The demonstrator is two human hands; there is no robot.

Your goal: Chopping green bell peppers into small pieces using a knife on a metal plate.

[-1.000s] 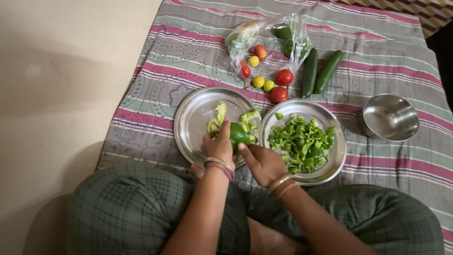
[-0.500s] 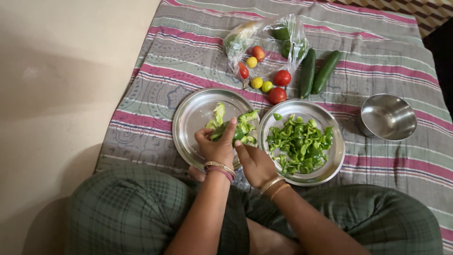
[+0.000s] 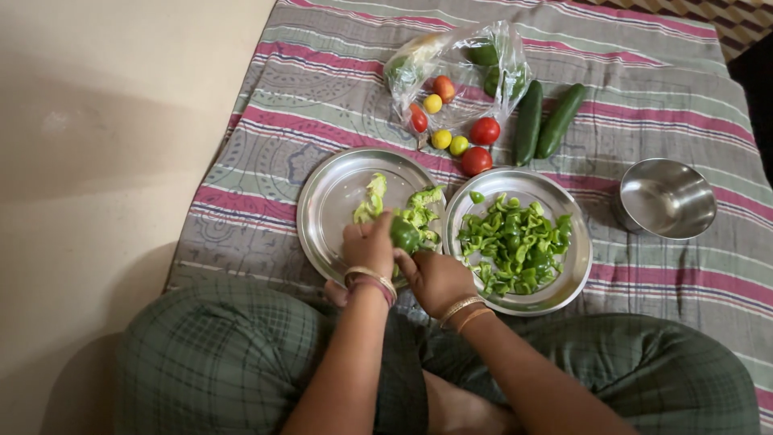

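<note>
You are gripping a green pepper piece point(image 3: 405, 234) in the fingers of both left hand point(image 3: 369, 250) and right hand point(image 3: 436, 279); a clear crumpled plastic bag point(image 3: 463, 68) is lying beyond the steel plates point(image 3: 326, 201).

Two round steel plates point(image 3: 322, 234) point(image 3: 576, 266) sit side by side, nearly touching. Far of them tomatoes point(image 3: 484, 130), a clear plastic bag point(image 3: 459, 60) and two dark green cucumbers point(image 3: 543, 121) block passage; bare striped cloth point(image 3: 258, 121) lies open left.

Two round plates, one point(image 3: 322, 211) left of the other point(image 3: 573, 270), are shiny polished metal, as is the bowl point(image 3: 665, 199) right of them. Beyond the plates, the bag point(image 3: 491, 80) is thin, crinkled clear plastic. The striped cloth point(image 3: 322, 89) beneath looks matt and woven.
</note>
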